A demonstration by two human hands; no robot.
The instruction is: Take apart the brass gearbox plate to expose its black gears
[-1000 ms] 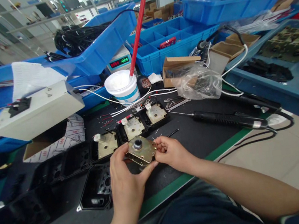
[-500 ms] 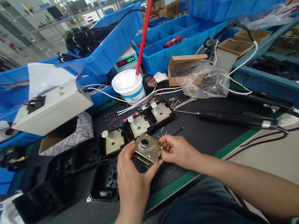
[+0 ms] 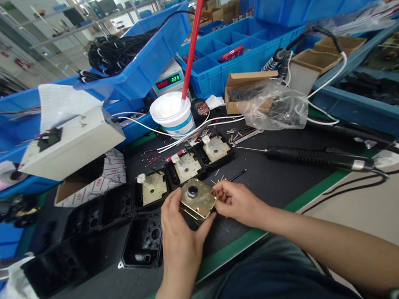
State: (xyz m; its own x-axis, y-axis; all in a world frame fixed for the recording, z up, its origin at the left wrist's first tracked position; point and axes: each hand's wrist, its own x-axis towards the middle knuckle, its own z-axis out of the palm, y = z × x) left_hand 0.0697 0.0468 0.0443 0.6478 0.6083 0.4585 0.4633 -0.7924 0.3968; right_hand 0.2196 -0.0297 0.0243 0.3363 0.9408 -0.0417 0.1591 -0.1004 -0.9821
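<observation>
A brass-coloured square metal plate (image 3: 198, 199) with a round grey hub in its middle is held just above the black mat. My left hand (image 3: 178, 237) grips its left and lower edges with thumb and fingers. My right hand (image 3: 235, 203) pinches its right edge, fingers curled. Just behind the plate lie three black housings with similar brass plates (image 3: 184, 168) set in them, side by side. Empty black housings (image 3: 141, 240) lie to the left of my left hand.
A white tub (image 3: 172, 114) with a red stick stands behind the housings, by white wires. A black power screwdriver (image 3: 313, 158) lies on the right. A clear plastic bag (image 3: 276, 108), cardboard boxes and blue bins (image 3: 230, 55) crowd the back. The green bench edge (image 3: 236, 246) runs below my hands.
The view has shifted slightly, so everything sits a little further right and higher. Both hands still hold the brass plate in much the same way.
</observation>
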